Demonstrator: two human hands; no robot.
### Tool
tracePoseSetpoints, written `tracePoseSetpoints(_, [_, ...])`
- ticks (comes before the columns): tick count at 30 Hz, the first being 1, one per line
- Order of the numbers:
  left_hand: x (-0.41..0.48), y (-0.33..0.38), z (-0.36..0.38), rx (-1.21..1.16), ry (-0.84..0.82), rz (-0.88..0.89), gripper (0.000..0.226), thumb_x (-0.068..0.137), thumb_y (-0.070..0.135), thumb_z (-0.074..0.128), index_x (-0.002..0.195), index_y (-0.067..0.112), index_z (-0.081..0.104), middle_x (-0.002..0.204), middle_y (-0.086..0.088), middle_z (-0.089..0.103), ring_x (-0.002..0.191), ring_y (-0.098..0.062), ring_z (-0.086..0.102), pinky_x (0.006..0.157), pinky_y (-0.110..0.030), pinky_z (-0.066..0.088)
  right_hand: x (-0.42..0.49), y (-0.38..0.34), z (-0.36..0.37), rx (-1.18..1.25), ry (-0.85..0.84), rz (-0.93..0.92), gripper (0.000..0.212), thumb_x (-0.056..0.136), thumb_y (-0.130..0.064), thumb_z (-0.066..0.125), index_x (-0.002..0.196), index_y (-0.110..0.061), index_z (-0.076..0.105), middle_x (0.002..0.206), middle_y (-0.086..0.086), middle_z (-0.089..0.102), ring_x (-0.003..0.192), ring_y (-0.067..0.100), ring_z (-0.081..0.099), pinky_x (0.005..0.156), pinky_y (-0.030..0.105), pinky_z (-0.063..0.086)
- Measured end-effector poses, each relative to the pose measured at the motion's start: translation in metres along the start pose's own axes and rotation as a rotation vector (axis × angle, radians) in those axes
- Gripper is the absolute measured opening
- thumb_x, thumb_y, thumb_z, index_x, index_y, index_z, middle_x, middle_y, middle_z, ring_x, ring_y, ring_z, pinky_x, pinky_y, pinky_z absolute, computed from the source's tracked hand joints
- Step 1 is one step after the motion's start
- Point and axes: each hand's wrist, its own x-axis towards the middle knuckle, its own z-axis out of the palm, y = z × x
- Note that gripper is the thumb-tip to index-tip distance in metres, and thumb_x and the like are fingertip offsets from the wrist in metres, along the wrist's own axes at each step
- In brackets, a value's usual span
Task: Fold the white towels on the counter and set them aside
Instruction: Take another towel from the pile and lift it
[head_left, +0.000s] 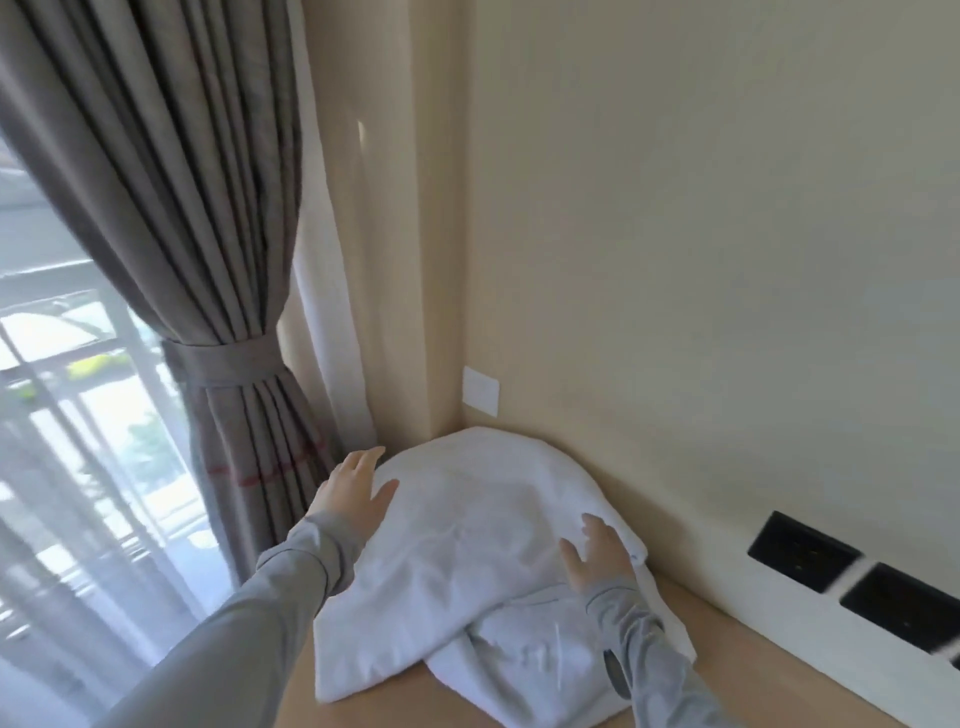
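A folded white towel lies in the corner of the wooden counter, on top of another white towel that spreads out toward me. My left hand rests flat on the top towel's left edge, fingers apart. My right hand lies flat on its right side, fingers spread. Neither hand grips the cloth. Both arms wear grey sleeves.
Beige walls meet right behind the towels, with a white wall plate just above them. Black sockets sit low on the right wall. A grey tied curtain and a window hang to the left, past the counter's edge.
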Motion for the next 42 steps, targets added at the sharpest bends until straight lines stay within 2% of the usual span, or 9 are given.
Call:
tracePoseSetpoints(8, [0.106, -0.023, 0.054, -0.165, -0.202, 0.065, 0.05, 0.095, 0.03, 0.048, 0.139, 0.008, 0.038, 0.139, -0.011, 0.044, 0.127, -0.027, 0.043, 0.105, -0.033, 0.032, 0.007, 0.016, 0.051, 0.303, 0.058, 0.475, 0.038, 0.094, -0.032, 0.05, 0.125, -0.011, 0.05, 0.119, 0.007, 0.059, 0.107, 0.02, 0.056, 0.084, 0.022, 0.041])
tracePoseSetpoints(13, [0.176, -0.034, 0.094, -0.19, -0.344, 0.118, 0.052, 0.095, 0.032, 0.048, 0.14, 0.009, 0.036, 0.144, -0.013, 0.036, 0.13, -0.031, 0.038, 0.109, -0.039, 0.031, 0.015, 0.002, 0.083, 0.719, 0.309, 0.732, 0.019, 0.089, -0.016, 0.06, 0.103, -0.005, 0.056, 0.098, 0.018, 0.065, 0.093, 0.031, 0.062, 0.093, 0.041, 0.048])
tracePoseSetpoints(15, [0.195, -0.037, 0.108, -0.165, -0.391, 0.108, 0.056, 0.095, 0.034, 0.047, 0.142, 0.008, 0.032, 0.146, -0.014, 0.033, 0.131, -0.032, 0.036, 0.109, -0.04, 0.031, 0.018, -0.007, 0.082, 0.836, 0.426, 0.791, 0.008, 0.088, -0.009, 0.061, 0.082, -0.005, 0.056, 0.078, 0.017, 0.062, 0.072, 0.029, 0.06, 0.076, 0.039, 0.052])
tracePoseSetpoints(19, [0.22, -0.047, 0.133, -0.111, -0.465, 0.077, 0.057, 0.096, 0.039, 0.043, 0.144, 0.012, 0.029, 0.147, -0.012, 0.033, 0.131, -0.032, 0.037, 0.107, -0.04, 0.031, 0.036, -0.024, 0.08, 1.032, 0.473, 0.902, 0.025, 0.085, -0.012, 0.067, 0.065, -0.001, 0.058, 0.062, 0.014, 0.054, 0.049, 0.025, 0.052, 0.046, 0.028, 0.046])
tracePoseSetpoints(23, [0.229, -0.058, 0.148, -0.025, -0.465, 0.119, 0.053, 0.096, 0.043, 0.039, 0.142, 0.018, 0.032, 0.146, -0.009, 0.035, 0.13, -0.031, 0.036, 0.106, -0.04, 0.031, 0.059, -0.038, 0.083, 1.003, 0.503, 0.825, 0.037, 0.084, -0.022, 0.068, 0.108, 0.004, 0.06, 0.099, 0.017, 0.061, 0.095, 0.035, 0.059, 0.078, 0.036, 0.047])
tracePoseSetpoints(26, [0.233, -0.059, 0.151, 0.03, -0.42, 0.209, 0.051, 0.096, 0.042, 0.038, 0.141, 0.017, 0.034, 0.145, -0.007, 0.036, 0.13, -0.029, 0.036, 0.105, -0.039, 0.032, 0.066, -0.044, 0.085, 1.097, 0.556, 0.731, 0.041, 0.085, -0.008, 0.065, 0.123, 0.001, 0.053, 0.116, 0.016, 0.061, 0.098, 0.032, 0.058, 0.08, 0.036, 0.047])
tracePoseSetpoints(31, [0.238, -0.044, 0.15, -0.048, -0.475, 0.317, 0.051, 0.098, 0.037, 0.038, 0.143, 0.015, 0.03, 0.148, -0.007, 0.033, 0.133, -0.028, 0.034, 0.107, -0.036, 0.03, 0.049, -0.048, 0.067, 1.131, 0.664, 0.582, 0.029, 0.076, -0.01, 0.072, 0.102, -0.014, 0.06, 0.089, 0.001, 0.068, 0.08, 0.022, 0.065, 0.055, 0.025, 0.052])
tracePoseSetpoints(35, [0.246, -0.019, 0.144, -0.171, -0.54, 0.272, 0.054, 0.098, 0.04, 0.036, 0.144, 0.013, 0.029, 0.147, -0.013, 0.035, 0.132, -0.031, 0.036, 0.106, -0.036, 0.029, 0.022, -0.05, 0.054, 1.198, 0.656, 0.473, 0.048, 0.053, -0.024, 0.08, 0.098, -0.015, 0.07, 0.095, 0.013, 0.073, 0.087, 0.037, 0.066, 0.075, 0.056, 0.051])
tracePoseSetpoints(42, [0.25, 0.019, 0.144, -0.288, -0.771, 0.144, 0.057, 0.092, 0.057, 0.038, 0.127, 0.015, 0.054, 0.136, -0.007, 0.05, 0.125, -0.028, 0.043, 0.105, -0.031, 0.026, -0.009, -0.05, 0.028, 1.287, 0.647, 0.237, 0.033, 0.065, -0.006, 0.065, 0.096, -0.015, 0.073, 0.098, 0.015, 0.072, 0.09, 0.036, 0.068, 0.068, 0.044, 0.057])
